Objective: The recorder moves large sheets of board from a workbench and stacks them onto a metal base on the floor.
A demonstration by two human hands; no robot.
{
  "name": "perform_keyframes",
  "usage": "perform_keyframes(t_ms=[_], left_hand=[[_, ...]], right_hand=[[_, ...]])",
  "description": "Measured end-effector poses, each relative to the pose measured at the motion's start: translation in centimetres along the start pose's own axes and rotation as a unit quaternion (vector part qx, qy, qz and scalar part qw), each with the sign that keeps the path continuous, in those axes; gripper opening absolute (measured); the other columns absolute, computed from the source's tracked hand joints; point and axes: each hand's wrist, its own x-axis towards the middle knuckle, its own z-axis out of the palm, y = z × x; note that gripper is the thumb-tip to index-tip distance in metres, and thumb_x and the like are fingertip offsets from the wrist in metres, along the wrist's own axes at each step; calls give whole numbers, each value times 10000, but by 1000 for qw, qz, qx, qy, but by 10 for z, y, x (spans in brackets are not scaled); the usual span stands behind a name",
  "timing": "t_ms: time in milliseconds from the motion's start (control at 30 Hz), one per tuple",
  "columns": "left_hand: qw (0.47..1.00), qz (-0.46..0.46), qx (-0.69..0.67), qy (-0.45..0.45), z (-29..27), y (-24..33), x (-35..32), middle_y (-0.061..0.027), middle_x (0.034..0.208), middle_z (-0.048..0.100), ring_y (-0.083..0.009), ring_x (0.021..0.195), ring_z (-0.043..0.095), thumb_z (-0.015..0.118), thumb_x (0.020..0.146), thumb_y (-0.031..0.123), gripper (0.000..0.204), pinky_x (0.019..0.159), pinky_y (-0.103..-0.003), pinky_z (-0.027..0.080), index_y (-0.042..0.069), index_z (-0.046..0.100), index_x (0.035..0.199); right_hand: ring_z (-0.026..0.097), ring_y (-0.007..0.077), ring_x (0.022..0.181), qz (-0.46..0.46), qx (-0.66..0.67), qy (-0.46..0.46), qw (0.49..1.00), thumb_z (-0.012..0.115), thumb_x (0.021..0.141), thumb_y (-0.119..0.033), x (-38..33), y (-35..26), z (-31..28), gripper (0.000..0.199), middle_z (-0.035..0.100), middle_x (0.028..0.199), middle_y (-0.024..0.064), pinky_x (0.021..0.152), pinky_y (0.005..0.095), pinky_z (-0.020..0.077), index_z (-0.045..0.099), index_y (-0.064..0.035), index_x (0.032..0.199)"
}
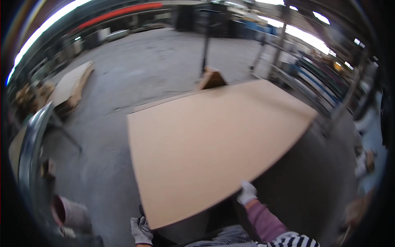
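Observation:
A large flat tan board (214, 144), like a sheet of cardboard or fibreboard, spreads out in front of me. My left hand (141, 231), in a pale work glove, is closed at its near left corner. Farther right along the near edge, my right hand (247, 192) grips the board, also gloved, below a purple sleeve. The board hides the fingers under its edge. Beneath its far side, the edge of another sheet (164, 100) shows, beside a brown wooden block (212, 79) at the foot of a dark upright post (206, 45).
A metal-edged stand (33, 140) and a pinkish bucket (72, 212) are at the left. Behind them lies a stack of sheets (72, 82). On the right stands a metal rack (312, 82) with long panels. Grey concrete floor (135, 61) stretches beyond the board.

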Motion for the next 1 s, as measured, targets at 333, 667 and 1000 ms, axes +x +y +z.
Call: perform_keyframes(t_ms=[333, 667, 1000], left_hand=[[844, 230, 469, -125, 90, -45, 50, -187, 1327, 448, -263, 1203, 461, 565, 799, 173, 696, 987, -306, 364, -42, 258, 1386], [826, -48, 556, -76, 68, -88, 159, -156, 1039, 631, -225, 965, 581, 645, 766, 251, 464, 850, -309, 430, -69, 570, 1093], [703, -44, 709, -7, 69, -56, 134, -223, 1050, 625, -358, 994, 594, 608, 710, 366, 509, 845, -385, 448, -13, 618, 1049]], right_hand=[[478, 291, 420, 4, -136, 182, 974, 526, 855, -419, 120, 41, -100, 363, 620, 856, 116, 363, 428, 412, 525, -171, 1120], [494, 187, 530, 199, -227, 297, 906, 583, 848, -469, 194, 82, -110, 313, 546, 789, 22, 440, 262, 432, 504, -217, 1014], [620, 261, 661, 304, -308, 137, 891, 481, 910, -364, 164, 84, -130, 328, 615, 922, 111, 498, 357, 537, 514, -99, 1101]])
